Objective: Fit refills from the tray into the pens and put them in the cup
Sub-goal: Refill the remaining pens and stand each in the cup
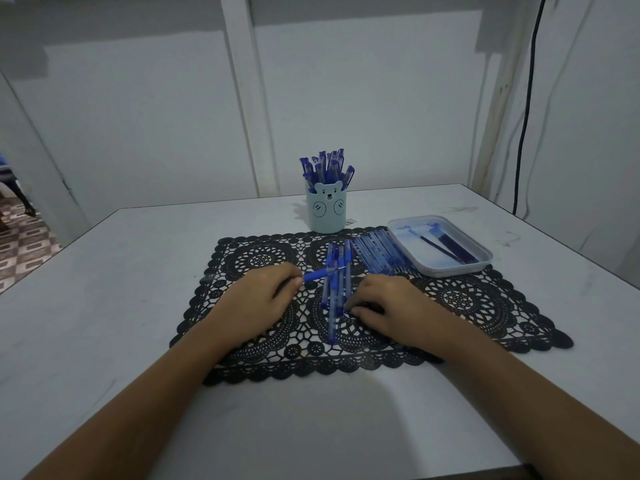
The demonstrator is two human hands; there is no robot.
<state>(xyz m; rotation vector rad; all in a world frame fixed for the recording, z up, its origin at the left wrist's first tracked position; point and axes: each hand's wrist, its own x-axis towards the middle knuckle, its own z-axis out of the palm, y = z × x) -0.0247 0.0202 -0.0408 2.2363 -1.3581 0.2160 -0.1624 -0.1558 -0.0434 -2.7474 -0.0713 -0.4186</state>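
Note:
My left hand [263,299] grips a blue pen [317,274] that points right, its thin tip over a bunch of several blue pens [336,289] lying on the black lace mat [467,299]. The fingers of my right hand [384,306] curl down onto the mat at the right side of that bunch; what they pinch is hidden. A light blue bear cup [326,211] behind the mat holds several capped blue pens. The clear plastic tray [408,226] at the right holds two dark refills [446,249].
A row of pale blue pen barrels [379,252] lies on the mat between the pen bunch and the tray. The mat sits on a white table [104,289] against a white wall. A black cable [524,133] hangs at the right.

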